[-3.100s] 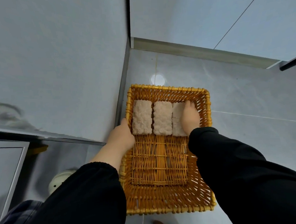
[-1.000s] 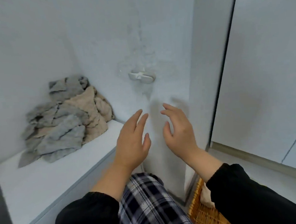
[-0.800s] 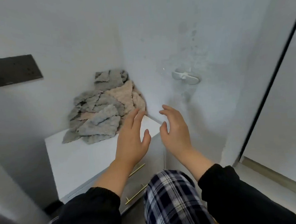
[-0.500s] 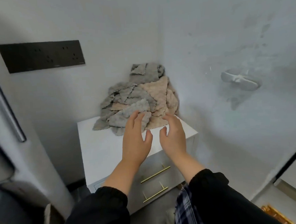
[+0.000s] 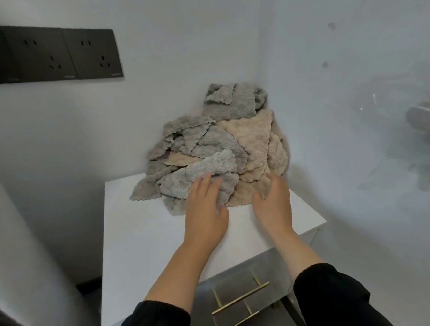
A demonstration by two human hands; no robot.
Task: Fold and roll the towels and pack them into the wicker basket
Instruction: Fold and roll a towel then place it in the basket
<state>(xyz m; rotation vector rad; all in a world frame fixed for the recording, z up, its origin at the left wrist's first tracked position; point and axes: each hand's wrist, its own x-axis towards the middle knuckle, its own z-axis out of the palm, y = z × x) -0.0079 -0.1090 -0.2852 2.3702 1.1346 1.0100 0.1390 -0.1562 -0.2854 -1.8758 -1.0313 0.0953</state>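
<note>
The heap of crumpled grey and beige scallop-edged microfibre towels (image 5: pixel 215 147) is banked into the wall corner at twelve o'clock on the white flat-topped cabinet (image 5: pixel 142 232), probably so the bare front serves as folding space. The left hand (image 5: pixel 204 211) lies flat, fingers straight on the nearest grey towel (image 5: pixel 197 179). The right hand (image 5: pixel 274 204), at its three o'clock, is relaxed and spread by the beige towel (image 5: pixel 246 193), clamping nothing. Both look poised to draw one towel free. The wicker basket is out of view. The black wall socket panel (image 5: pixel 49 57) at ten o'clock bears marks too small to read
</note>
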